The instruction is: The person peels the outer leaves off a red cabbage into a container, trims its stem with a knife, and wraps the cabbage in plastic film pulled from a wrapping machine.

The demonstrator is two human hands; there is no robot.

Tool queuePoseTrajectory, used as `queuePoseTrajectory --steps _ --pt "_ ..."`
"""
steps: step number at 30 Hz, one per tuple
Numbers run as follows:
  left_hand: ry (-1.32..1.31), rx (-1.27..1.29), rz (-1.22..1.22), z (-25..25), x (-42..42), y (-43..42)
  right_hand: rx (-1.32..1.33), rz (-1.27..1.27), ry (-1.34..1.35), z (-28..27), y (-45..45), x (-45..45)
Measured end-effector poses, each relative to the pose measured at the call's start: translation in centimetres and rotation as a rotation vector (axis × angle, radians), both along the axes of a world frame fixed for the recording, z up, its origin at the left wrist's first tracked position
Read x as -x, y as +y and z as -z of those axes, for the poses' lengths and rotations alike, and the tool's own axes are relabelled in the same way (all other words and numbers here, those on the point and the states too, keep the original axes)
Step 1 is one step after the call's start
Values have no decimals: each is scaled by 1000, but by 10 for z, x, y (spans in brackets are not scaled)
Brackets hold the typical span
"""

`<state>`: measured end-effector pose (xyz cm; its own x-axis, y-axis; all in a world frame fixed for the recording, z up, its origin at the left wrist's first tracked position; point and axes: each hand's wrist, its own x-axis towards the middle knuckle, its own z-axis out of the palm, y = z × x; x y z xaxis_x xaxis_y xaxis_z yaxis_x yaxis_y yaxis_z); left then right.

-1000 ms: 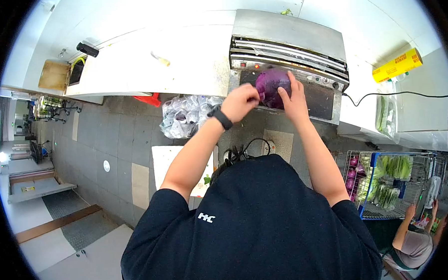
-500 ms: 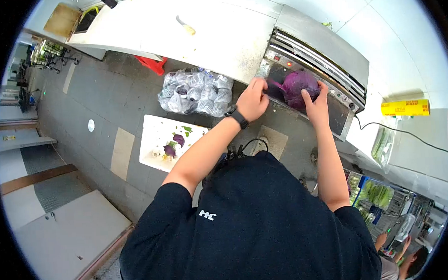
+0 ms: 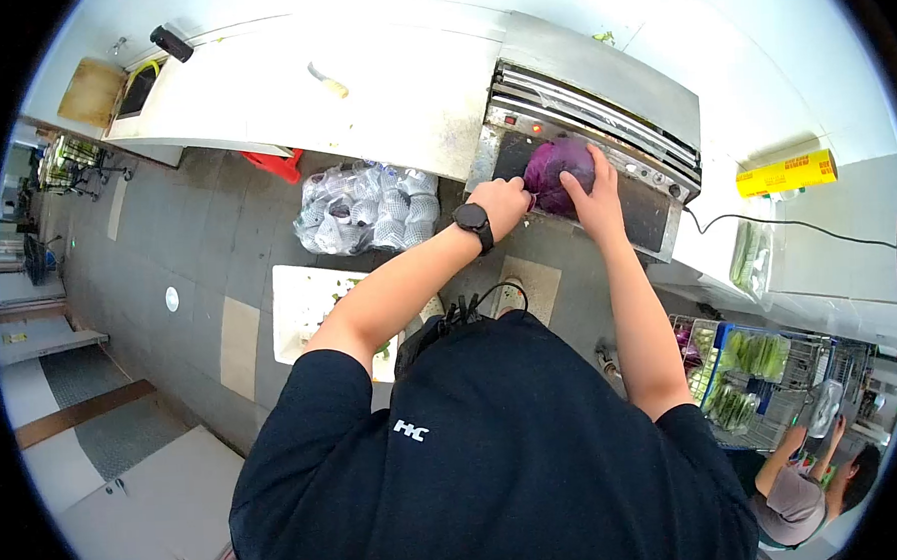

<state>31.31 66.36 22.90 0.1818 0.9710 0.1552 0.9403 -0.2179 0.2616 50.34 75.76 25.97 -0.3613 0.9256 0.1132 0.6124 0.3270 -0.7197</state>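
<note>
A round purple cabbage [image 3: 556,171] rests on the dark plate of the wrapping machine [image 3: 601,103]. Thumb and fingers of my right hand [image 3: 599,205] are spread around its right side, gripping it. My left hand [image 3: 501,204], with a black watch on the wrist, is closed at the cabbage's lower left edge. Its fingertips pinch a thin purple piece there that looks like an outer leaf; most of it is hidden by the fingers. Below the left forearm stands a white bin [image 3: 287,299] with leaf scraps in it, partly covered by my arm.
A knife [image 3: 328,80] lies on the white counter [image 3: 410,91]. Below it sits a bag of net-wrapped produce [image 3: 365,212]. To the right are a yellow roll [image 3: 786,173], a black cable [image 3: 796,222] and a cart with packed greens [image 3: 755,355]. A co-worker [image 3: 793,500] is at lower right.
The view has shifted, so the counter and machine appear further left. The purple strip that stretched between my left hand and the cabbage is now shorter, and that hand is closer to the cabbage.
</note>
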Motion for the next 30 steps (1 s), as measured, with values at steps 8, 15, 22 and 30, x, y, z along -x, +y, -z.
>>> queuePoseTrajectory --steps 8,15,22,30 --pt "-141 -79 30 5 8 -12 75 -46 206 16 9 5" --pt "-364 113 -153 52 64 -135 577 179 320 -11 18 -1" --pt "-376 658 -1219 155 183 -357 546 208 243 -3 12 2" --pt "-491 783 -947 186 210 -324 603 185 286 -21 -19 13"
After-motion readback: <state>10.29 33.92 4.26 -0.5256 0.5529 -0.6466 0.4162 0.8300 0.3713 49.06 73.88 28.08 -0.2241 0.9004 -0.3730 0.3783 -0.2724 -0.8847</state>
